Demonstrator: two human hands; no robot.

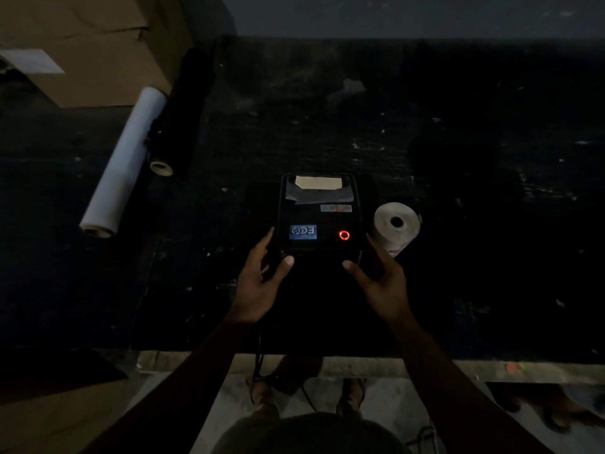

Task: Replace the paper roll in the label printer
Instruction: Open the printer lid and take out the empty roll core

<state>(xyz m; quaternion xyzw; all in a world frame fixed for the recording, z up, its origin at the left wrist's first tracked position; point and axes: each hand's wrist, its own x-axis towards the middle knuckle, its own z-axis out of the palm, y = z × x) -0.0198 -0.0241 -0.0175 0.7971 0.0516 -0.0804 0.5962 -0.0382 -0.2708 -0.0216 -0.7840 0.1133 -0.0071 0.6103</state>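
A black label printer sits on the dark table, with a red ring light glowing at its near right and a blue sticker at its near left. White paper shows under its far window. My left hand grips the printer's near left corner, thumb on the front edge. My right hand holds the near right corner the same way. A white paper roll stands right beside the printer, just beyond my right fingers.
A long white roll and a long black roll lie at the left of the dark table. A cardboard box stands at the far left. A cable hangs over the near edge. The scene is very dim.
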